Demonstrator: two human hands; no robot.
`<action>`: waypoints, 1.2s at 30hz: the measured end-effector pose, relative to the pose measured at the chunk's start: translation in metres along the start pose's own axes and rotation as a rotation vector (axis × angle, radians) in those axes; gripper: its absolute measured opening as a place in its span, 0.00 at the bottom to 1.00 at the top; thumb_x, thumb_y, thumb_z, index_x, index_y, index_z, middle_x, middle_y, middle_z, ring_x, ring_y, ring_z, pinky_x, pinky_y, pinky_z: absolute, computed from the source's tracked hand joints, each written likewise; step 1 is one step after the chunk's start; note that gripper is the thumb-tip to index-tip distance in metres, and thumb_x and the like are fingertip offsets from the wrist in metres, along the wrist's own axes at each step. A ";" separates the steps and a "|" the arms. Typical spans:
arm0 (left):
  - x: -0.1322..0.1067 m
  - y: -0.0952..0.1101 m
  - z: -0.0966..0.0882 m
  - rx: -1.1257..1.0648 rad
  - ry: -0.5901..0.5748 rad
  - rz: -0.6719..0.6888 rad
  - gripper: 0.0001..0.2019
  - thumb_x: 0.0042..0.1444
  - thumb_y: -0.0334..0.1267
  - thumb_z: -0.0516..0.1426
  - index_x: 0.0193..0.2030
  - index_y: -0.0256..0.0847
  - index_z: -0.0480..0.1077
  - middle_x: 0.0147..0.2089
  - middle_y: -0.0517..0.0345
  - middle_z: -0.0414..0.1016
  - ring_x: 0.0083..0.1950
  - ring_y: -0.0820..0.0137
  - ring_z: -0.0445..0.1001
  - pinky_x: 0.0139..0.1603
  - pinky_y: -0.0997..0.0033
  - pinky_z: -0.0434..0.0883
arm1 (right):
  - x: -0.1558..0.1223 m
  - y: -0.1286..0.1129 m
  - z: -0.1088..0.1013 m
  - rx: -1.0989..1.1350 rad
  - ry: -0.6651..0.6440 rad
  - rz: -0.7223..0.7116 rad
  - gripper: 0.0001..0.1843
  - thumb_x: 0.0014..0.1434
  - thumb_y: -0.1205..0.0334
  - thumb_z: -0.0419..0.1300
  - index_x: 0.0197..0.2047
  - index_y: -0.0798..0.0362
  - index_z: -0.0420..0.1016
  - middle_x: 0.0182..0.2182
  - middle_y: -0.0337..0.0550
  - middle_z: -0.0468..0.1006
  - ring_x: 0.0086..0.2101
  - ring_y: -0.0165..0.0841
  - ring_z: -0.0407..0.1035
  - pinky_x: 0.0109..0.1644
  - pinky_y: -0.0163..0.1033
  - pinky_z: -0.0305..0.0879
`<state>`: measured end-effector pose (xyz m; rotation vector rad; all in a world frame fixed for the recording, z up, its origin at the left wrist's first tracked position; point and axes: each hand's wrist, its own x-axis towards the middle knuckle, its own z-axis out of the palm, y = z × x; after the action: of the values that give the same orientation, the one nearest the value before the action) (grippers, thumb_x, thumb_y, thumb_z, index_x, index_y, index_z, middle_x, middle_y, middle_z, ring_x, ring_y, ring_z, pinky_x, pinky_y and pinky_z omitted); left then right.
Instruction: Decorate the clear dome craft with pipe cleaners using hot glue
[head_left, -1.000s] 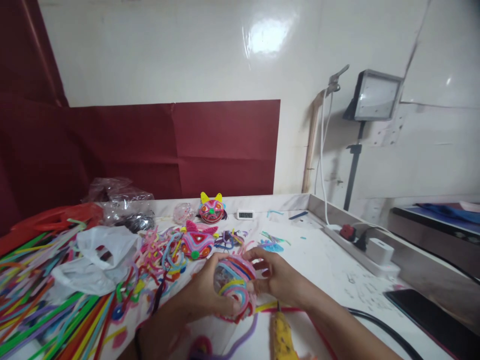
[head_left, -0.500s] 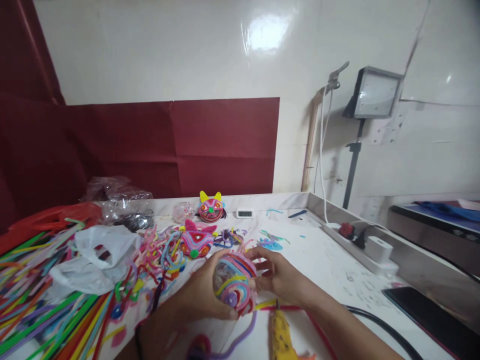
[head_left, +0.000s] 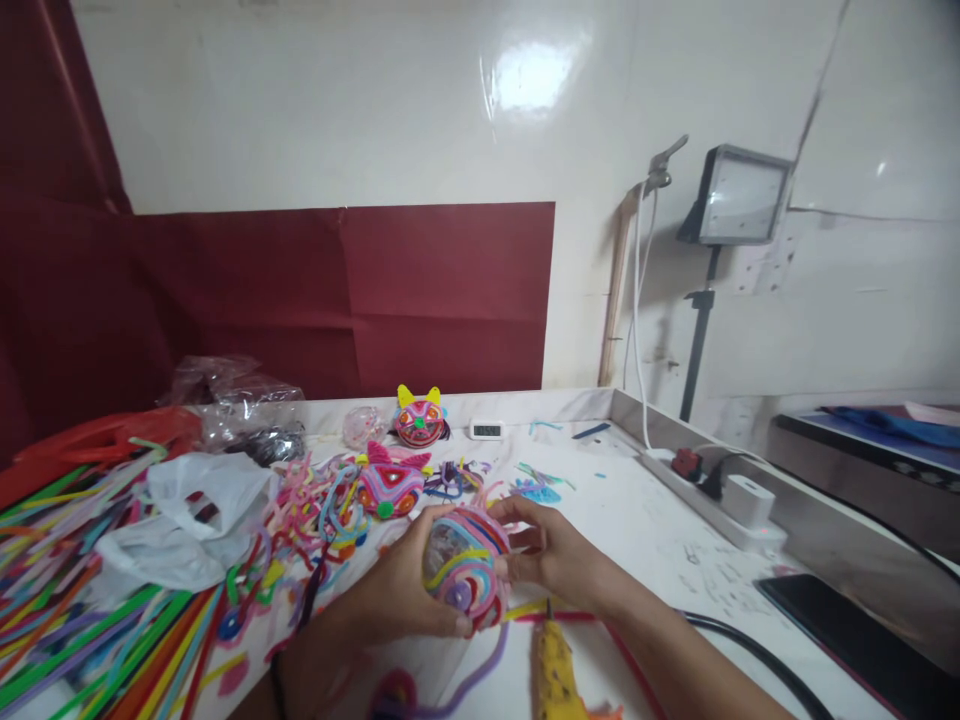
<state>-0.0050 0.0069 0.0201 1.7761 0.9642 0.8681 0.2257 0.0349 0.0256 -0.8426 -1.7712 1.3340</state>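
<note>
White table (head_left: 637, 520), strewn with chenille stems (head_left: 90, 620): both hands, left hand (head_left: 397, 590) and right hand (head_left: 559, 555), fingers closed around a partly wrapped ball (head_left: 465, 570); clear patches remained between fingers, yellow glue gun (head_left: 555, 675) below them.

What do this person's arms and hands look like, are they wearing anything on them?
Both hands, left and right, are bare, with no gloves or visible rings. The forearms show no sleeves. A thin dark band seems to circle the left wrist, too blurred to identify.

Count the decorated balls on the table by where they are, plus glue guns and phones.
Decorated ball held in both hands: 1
Finished decorated balls lying on the table: 2
Yellow glue gun: 1
Black phone: 1
Total: 5
</note>
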 end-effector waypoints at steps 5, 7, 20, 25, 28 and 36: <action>-0.002 0.007 -0.001 -0.012 -0.023 -0.006 0.41 0.44 0.50 0.68 0.63 0.44 0.55 0.52 0.51 0.75 0.50 0.58 0.74 0.47 0.64 0.71 | 0.001 0.002 0.000 0.010 0.006 0.011 0.29 0.42 0.50 0.74 0.44 0.52 0.70 0.45 0.46 0.74 0.38 0.39 0.74 0.38 0.41 0.70; -0.002 0.010 0.000 0.023 0.031 -0.030 0.31 0.55 0.53 0.59 0.62 0.45 0.58 0.53 0.53 0.75 0.54 0.58 0.72 0.52 0.63 0.69 | 0.000 0.002 0.000 0.013 0.011 0.016 0.29 0.42 0.50 0.73 0.43 0.52 0.70 0.45 0.46 0.74 0.38 0.39 0.74 0.38 0.41 0.70; 0.011 0.015 0.005 0.228 0.298 -0.078 0.13 0.59 0.47 0.50 0.44 0.43 0.68 0.42 0.57 0.75 0.46 0.61 0.73 0.48 0.66 0.67 | -0.003 -0.006 0.006 -0.006 0.019 -0.007 0.23 0.42 0.60 0.72 0.42 0.52 0.70 0.40 0.40 0.75 0.34 0.32 0.70 0.34 0.35 0.66; 0.011 0.018 0.008 0.150 0.350 -0.096 0.10 0.55 0.45 0.53 0.40 0.43 0.68 0.39 0.58 0.75 0.44 0.61 0.73 0.46 0.66 0.68 | -0.004 -0.005 0.007 -0.035 0.026 -0.005 0.24 0.43 0.59 0.70 0.43 0.52 0.69 0.41 0.42 0.74 0.35 0.34 0.71 0.33 0.36 0.66; 0.012 0.020 0.010 0.142 0.369 -0.106 0.10 0.54 0.44 0.53 0.39 0.44 0.68 0.38 0.59 0.74 0.43 0.62 0.73 0.44 0.66 0.68 | -0.004 -0.004 0.006 -0.079 0.038 -0.015 0.24 0.43 0.62 0.70 0.44 0.51 0.70 0.41 0.41 0.74 0.35 0.34 0.70 0.34 0.36 0.66; 0.012 0.027 0.014 0.006 0.381 -0.157 0.11 0.49 0.44 0.56 0.38 0.43 0.67 0.35 0.60 0.74 0.37 0.63 0.73 0.38 0.67 0.69 | -0.007 -0.007 0.004 -0.172 0.044 -0.014 0.24 0.45 0.65 0.69 0.46 0.51 0.72 0.38 0.40 0.76 0.37 0.36 0.70 0.41 0.39 0.65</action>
<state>0.0192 0.0040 0.0420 1.5424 1.3321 1.1252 0.2252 0.0253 0.0303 -0.9439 -1.8730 1.1569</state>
